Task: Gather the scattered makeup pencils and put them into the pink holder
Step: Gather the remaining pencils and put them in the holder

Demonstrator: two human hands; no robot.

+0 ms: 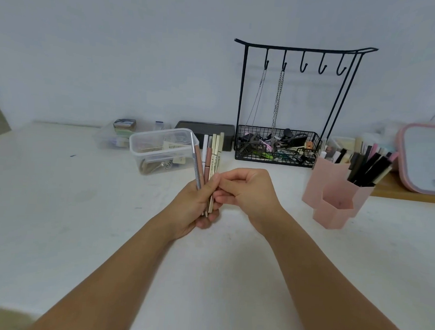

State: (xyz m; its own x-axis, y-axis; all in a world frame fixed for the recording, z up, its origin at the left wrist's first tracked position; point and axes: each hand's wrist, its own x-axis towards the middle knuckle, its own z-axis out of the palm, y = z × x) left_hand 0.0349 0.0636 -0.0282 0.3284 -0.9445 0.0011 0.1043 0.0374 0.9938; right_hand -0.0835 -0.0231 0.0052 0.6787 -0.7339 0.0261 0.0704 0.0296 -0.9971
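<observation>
My left hand [196,209] grips a bundle of several makeup pencils [208,162], upright above the middle of the white table; they are silver, pink and beige. My right hand [245,189] is curled beside the bundle, and its fingertips pinch the pencils at mid-length. The pink holder [335,196] stands to the right on the table. It has several hexagonal cups: the back cup holds several dark and pale pencils [370,167], and the front cup looks empty.
A clear plastic tub [161,149] sits just behind the bundle. A black wire rack [277,147] with hooks, chains and a basket of clips stands at the back. A dark box [205,129], a small clear box [117,137] and a pink-framed mirror [426,158] line the back.
</observation>
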